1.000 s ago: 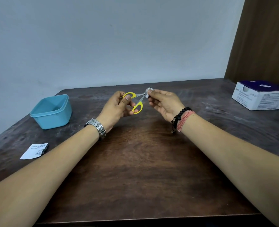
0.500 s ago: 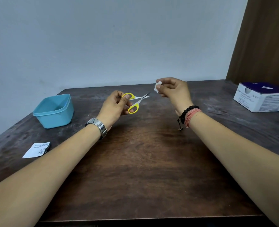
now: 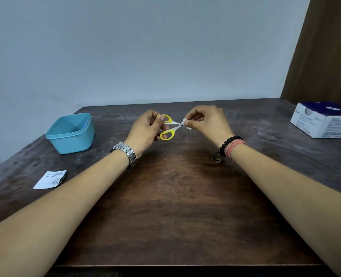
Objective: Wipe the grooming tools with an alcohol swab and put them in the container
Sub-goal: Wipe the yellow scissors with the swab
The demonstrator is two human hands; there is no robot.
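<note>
Simply dark wooden table (image 3: 175, 206), pale wall (image 3: 145, 47).

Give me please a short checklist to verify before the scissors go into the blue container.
1. Left hand holds the scissors firmly by the yellow handles: ok.
2. Right hand pinches the swab on the blades: ok.
3. Blades fully wiped: cannot tell, the swab covers them.
4. Blades closed for safe placing: not ok, the handles are spread.
5. Blue container open with room inside: ok.
6. Path over the table to the container free: ok.
</note>
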